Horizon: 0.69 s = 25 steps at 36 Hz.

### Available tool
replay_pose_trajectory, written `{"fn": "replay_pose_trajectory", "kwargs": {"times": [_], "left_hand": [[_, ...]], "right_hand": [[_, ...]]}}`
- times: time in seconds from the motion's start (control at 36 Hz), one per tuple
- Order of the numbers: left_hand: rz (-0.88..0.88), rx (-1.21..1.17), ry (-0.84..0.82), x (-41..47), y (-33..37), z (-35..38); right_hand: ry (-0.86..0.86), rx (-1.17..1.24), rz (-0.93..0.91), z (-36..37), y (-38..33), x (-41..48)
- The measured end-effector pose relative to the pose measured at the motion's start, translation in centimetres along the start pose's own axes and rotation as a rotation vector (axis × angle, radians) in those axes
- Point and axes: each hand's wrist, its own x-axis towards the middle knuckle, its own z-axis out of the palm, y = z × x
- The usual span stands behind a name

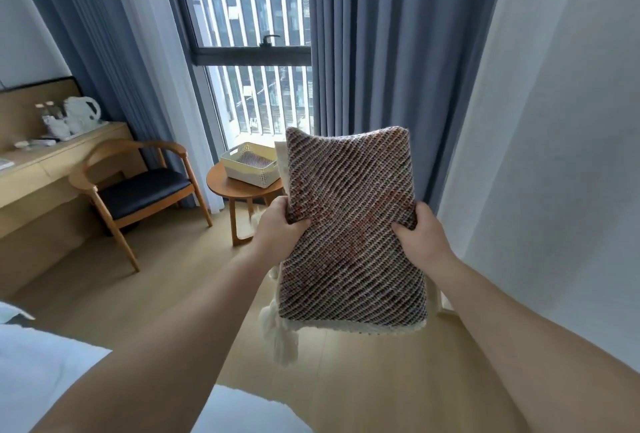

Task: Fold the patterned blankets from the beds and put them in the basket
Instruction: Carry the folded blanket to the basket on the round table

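Gripped by curled left hand (277,225) and right hand (422,235): folded brown-and-cream woven blanket (349,259). Unsupported below; could slump open before cream perforated plastic basket (251,178) beyond left hand.

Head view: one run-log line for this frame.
state: blanket folded, held up | left hand: grips folded blanket left edge | right hand: grips right edge | basket: on round table | blanket not yet in basket

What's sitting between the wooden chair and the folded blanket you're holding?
In the head view, a round side table with the white basket on it.
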Motion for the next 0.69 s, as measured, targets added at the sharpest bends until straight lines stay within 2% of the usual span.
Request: {"fn": "replay_pose_trajectory", "kwargs": {"times": [0.42, 0.69], "left_hand": [[-0.064, 0.008, 0.134, 18.4, 1.7, 11.0], [-0.123, 0.012, 0.211, 28.1, -1.1, 12.2]], "right_hand": [[-0.153, 0.02, -0.085, -3.0, 5.5, 24.9], [-0.248, 0.026, -0.101, 1.3, 6.0, 36.3]]}}
